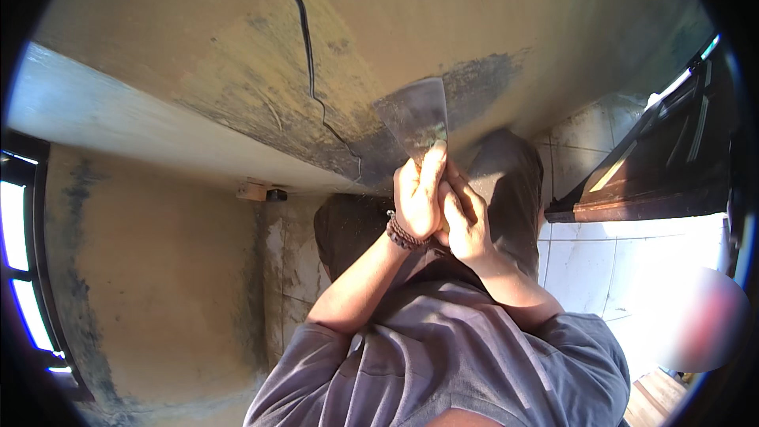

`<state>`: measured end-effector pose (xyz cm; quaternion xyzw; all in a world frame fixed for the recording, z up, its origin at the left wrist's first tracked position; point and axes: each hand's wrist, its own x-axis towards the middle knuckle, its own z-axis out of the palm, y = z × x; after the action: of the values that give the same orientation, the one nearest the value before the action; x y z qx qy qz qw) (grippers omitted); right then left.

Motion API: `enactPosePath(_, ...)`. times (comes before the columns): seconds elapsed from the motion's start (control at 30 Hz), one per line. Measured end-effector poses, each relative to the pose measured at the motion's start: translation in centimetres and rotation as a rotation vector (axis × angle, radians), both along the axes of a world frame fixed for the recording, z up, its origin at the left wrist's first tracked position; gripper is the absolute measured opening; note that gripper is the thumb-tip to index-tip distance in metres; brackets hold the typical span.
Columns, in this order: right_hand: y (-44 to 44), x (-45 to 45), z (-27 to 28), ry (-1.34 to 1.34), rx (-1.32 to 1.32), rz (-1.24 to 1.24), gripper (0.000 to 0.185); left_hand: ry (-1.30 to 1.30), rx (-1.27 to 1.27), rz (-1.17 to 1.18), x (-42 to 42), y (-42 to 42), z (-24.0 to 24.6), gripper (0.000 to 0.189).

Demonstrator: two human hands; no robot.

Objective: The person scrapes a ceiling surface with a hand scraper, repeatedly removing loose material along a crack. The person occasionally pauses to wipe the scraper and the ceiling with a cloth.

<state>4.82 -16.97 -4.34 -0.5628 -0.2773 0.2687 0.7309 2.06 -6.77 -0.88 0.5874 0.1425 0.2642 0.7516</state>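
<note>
A wide metal scraper blade (418,115) rests against or just before the stained wall (379,24), pointing away from me. My left hand (420,196), with braided bracelets (403,234) at its wrist, grips the scraper near the base of the blade, one finger lying along the metal. Close beside it, my right hand (467,213) is curled around the lower part of the tool, whose handle is mostly hidden by both hands. Yellowish and dark patches mark the wall around the blade, where the surface looks worn.
A black cable (305,29) runs down the wall left of the blade. A wooden door (658,160) stands at right above white floor tiles (581,261). Low at left are a small wooden block (251,190) and a black object (277,194). A window (18,225) is at far left.
</note>
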Motion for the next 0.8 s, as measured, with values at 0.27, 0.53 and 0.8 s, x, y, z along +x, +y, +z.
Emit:
enactPosePath(0.27, 0.6, -0.5, -1.6, -0.222, -0.059, -0.12, 0.043, -0.025, -0.07, 0.015, 0.0, -0.1, 0.4, 0.027)
enactPosePath(0.53, 0.1, -1.3, -0.1, -0.116, 0.022, -0.127, 0.044, 0.013, -0.12, -0.001, -0.8, -1.0, -0.9, 0.024)
enactPosePath(0.8, 0.6, -1.2, -1.2, -0.092, 0.032, -0.148, 0.04, 0.03, -0.021, 0.019, -0.5, -0.7, -0.4, 0.026)
